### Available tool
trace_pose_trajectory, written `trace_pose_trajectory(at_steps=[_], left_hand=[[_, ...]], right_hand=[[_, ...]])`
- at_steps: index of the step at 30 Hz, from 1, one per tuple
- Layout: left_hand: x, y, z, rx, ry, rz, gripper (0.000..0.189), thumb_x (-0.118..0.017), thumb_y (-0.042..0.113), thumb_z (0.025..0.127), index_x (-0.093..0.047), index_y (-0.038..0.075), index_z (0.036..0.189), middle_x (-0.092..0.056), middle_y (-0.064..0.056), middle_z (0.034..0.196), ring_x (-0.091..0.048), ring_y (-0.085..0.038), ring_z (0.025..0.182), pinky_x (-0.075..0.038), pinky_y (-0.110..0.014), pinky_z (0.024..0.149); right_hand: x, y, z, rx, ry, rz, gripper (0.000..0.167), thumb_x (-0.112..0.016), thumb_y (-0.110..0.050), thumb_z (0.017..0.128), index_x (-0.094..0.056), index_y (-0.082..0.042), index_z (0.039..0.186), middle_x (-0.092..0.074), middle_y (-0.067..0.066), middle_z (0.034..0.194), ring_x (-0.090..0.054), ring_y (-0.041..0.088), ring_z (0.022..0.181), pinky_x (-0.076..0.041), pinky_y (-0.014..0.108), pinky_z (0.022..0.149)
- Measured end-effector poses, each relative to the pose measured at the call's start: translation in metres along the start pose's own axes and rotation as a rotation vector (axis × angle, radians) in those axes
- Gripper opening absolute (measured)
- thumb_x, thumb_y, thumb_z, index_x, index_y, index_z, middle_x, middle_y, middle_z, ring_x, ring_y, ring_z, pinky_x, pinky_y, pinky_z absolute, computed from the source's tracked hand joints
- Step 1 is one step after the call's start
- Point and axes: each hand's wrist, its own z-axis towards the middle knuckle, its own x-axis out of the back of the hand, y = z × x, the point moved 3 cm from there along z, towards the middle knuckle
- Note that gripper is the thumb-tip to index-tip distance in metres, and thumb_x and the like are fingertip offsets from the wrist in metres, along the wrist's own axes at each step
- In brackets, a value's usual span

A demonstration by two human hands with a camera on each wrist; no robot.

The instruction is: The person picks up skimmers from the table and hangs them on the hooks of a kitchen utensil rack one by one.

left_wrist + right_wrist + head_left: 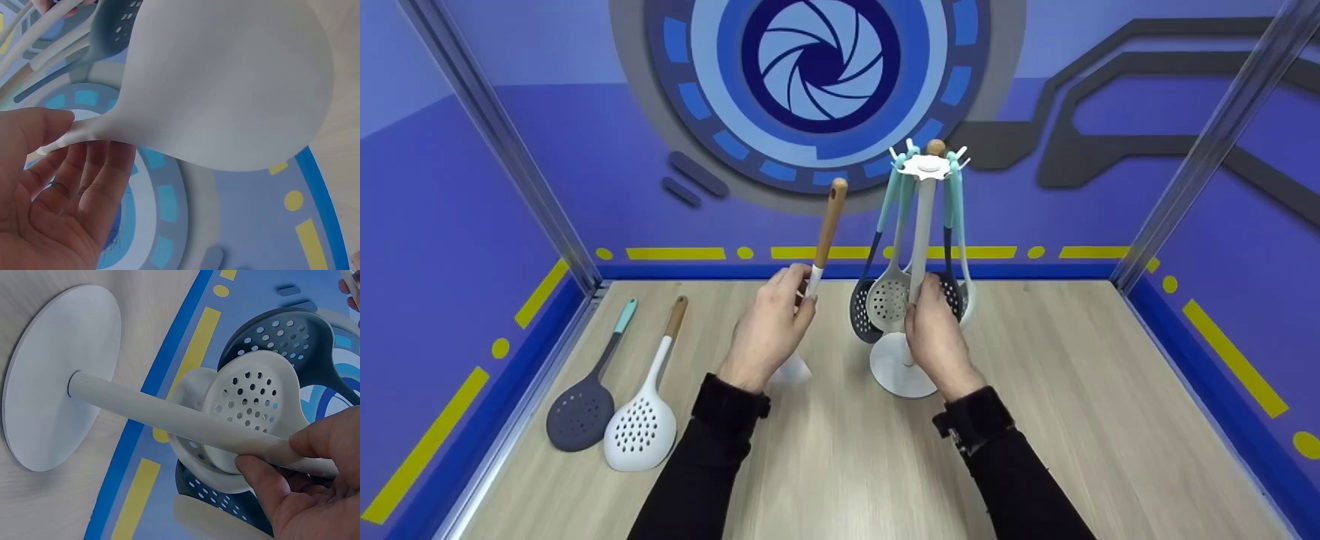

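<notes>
My left hand (769,322) pinches a white spatula (225,84) low on its neck. Its wooden handle (830,225) points up, and the broad, smooth head hangs below the hand, mostly hidden in the head view. The right hand (941,330) grips the pole (152,408) of a white utensil stand, thumb and fingers around it. The stand's round base (896,375) is at the table surface. From its toothed top (928,166) hang several utensils, among them a grey slotted spoon (889,300) and a dark skimmer (275,337), behind the pole in the right wrist view.
On the left of the wooden table (840,465) lie a dark slotted turner (580,416) with a mint handle end and a white slotted turner (641,433) with a wooden one. Blue printed panels (540,180) enclose the back and sides, with metal posts (502,135) at the corners.
</notes>
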Motion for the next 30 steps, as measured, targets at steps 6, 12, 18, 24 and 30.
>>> trace_pose_trajectory(at_steps=[6, 12, 18, 24, 30], left_hand=[[0.002, 0.008, 0.0, -0.014, 0.019, 0.007, 0.027, -0.057, 0.021, 0.092, -0.053, 0.019, 0.118, -0.059, 0.004, 0.101, -0.061, -0.011, 0.088, -0.052, -0.025, 0.066], [0.003, 0.016, 0.001, -0.032, 0.044, 0.001, 0.027, -0.056, 0.018, 0.091, -0.054, 0.019, 0.118, -0.06, 0.004, 0.101, -0.062, -0.011, 0.088, -0.051, -0.023, 0.068], [0.006, 0.025, 0.0, -0.039, 0.059, 0.021, 0.028, -0.055, 0.02, 0.091, -0.053, 0.02, 0.12, -0.059, 0.006, 0.102, -0.06, -0.008, 0.088, -0.051, -0.022, 0.069], [0.009, 0.033, -0.001, -0.041, 0.058, 0.021, 0.029, -0.055, 0.021, 0.092, -0.053, 0.02, 0.121, -0.058, 0.007, 0.103, -0.06, -0.007, 0.088, -0.051, -0.022, 0.069], [0.011, 0.04, -0.001, -0.037, 0.057, 0.038, 0.03, -0.055, 0.023, 0.092, -0.053, 0.021, 0.122, -0.058, 0.008, 0.105, -0.06, -0.006, 0.088, -0.051, -0.023, 0.069]], right_hand=[[0.0, -0.001, 0.0, 0.005, 0.006, -0.013, 0.045, -0.05, -0.007, 0.092, -0.03, -0.003, 0.132, -0.052, 0.017, 0.114, -0.058, 0.031, 0.109, -0.052, 0.044, 0.084], [0.0, 0.0, 0.0, 0.004, 0.008, -0.02, 0.045, -0.051, -0.007, 0.092, -0.03, -0.003, 0.132, -0.052, 0.017, 0.113, -0.058, 0.031, 0.108, -0.052, 0.043, 0.083], [0.001, 0.0, 0.0, 0.005, 0.001, -0.013, 0.045, -0.051, -0.007, 0.092, -0.031, -0.002, 0.131, -0.053, 0.017, 0.112, -0.058, 0.033, 0.108, -0.052, 0.045, 0.083], [0.001, 0.0, 0.0, 0.002, -0.008, -0.004, 0.045, -0.05, -0.006, 0.092, -0.03, -0.003, 0.132, -0.052, 0.017, 0.113, -0.058, 0.032, 0.107, -0.052, 0.045, 0.082], [0.002, -0.001, -0.001, 0.021, -0.009, 0.003, 0.046, -0.048, -0.006, 0.093, -0.027, -0.002, 0.134, -0.053, 0.019, 0.115, -0.058, 0.034, 0.108, -0.052, 0.046, 0.082]])
